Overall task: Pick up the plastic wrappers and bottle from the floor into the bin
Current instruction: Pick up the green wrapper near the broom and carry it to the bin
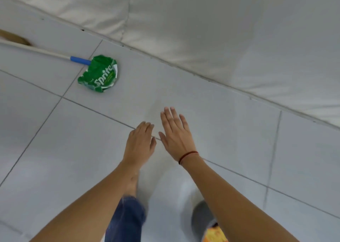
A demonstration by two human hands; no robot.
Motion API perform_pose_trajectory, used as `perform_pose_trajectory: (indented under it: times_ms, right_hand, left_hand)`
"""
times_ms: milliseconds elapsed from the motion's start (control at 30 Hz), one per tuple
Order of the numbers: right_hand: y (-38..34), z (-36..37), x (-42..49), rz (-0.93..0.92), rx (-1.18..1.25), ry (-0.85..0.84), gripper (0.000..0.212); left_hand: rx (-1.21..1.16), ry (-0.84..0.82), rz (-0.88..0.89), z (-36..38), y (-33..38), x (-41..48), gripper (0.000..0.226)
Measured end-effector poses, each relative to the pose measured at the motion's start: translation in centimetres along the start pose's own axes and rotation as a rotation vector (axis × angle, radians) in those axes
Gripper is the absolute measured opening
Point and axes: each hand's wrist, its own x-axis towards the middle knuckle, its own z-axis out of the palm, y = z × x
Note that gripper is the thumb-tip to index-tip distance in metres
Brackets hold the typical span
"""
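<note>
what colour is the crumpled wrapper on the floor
Green with white Sprite lettering: the wrapper, clearest in the head view.

One head-worn camera looks steeply down at the tiled floor [220,131] from standing height, apparently tilted, facing the pale mattress edge [202,30].

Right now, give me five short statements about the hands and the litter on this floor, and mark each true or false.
1. Both hands are empty, fingers spread. True: the left hand and the right hand hold nothing.
2. The green Sprite wrapper is in the left hand. False: it lies on the tiled floor, ahead and to the left.
3. The wrapper lies at the blue end of a broom handle. True.
4. The thin red band is on the left wrist. False: it is on the right wrist.
5. A bottle lies beside the wrapper. False: none shows there.
</note>
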Motion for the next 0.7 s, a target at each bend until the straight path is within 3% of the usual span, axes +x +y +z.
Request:
perform_pose_trajectory:
  times_ms: [233,467,700]
  right_hand:
    - [-5.0,9.7,19.2,-0.053,-0.03,-0.114,0.07]
    - [-10.3,16.6,31.9,-0.189,-0.127,-0.207,0.078]
    - [-11.1,22.4,40.1,-0.236,-0.242,-0.312,0.089]
  left_hand:
    - [0.093,0.015,-0.158,1.3,-17.8,9.8,0.058]
    - [0.267,-0.113,-0.253,2.6,-30.6,18.4,0.099]
    - [0.435,-0.099,-0.275,6.2,-35.4,25.0,0.084]
